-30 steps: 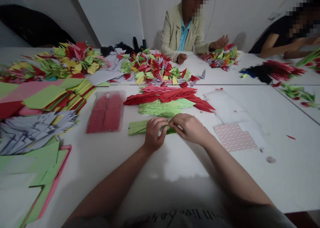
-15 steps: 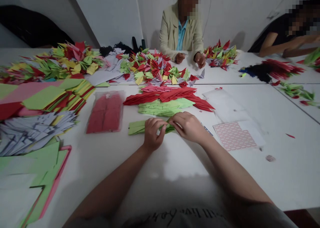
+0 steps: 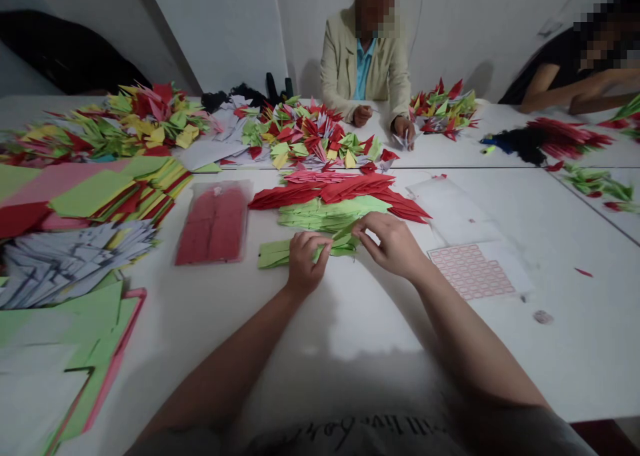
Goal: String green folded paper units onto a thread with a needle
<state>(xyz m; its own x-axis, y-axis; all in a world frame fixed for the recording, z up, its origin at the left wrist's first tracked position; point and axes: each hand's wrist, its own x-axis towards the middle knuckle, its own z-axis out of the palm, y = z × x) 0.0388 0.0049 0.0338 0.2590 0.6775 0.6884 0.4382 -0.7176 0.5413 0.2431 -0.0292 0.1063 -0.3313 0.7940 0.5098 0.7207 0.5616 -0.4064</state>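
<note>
My left hand (image 3: 306, 264) is closed in a pinch over several green paper strips (image 3: 273, 255) lying on the table. Opposite it, my right hand (image 3: 393, 248) pinches the far end of a narrow green folded paper (image 3: 343, 233), which slants upward between the two hands. The left fingertips grip its lower end. Just beyond the hands lies a row of light green folded papers (image 3: 330, 212). Red folded papers (image 3: 350, 191) are heaped behind that row.
A clear packet of red paper (image 3: 214, 224) lies left of my hands, near stacks of coloured sheets (image 3: 95, 193). On the right is a label sheet (image 3: 467, 271) with red outlines. Folded paper pieces (image 3: 305, 133) pile up before a person (image 3: 367, 56) across the table.
My right hand has moved right and slightly up, drawing the end of the green folded paper away from my left hand. The person opposite has lowered one hand towards the table.
</note>
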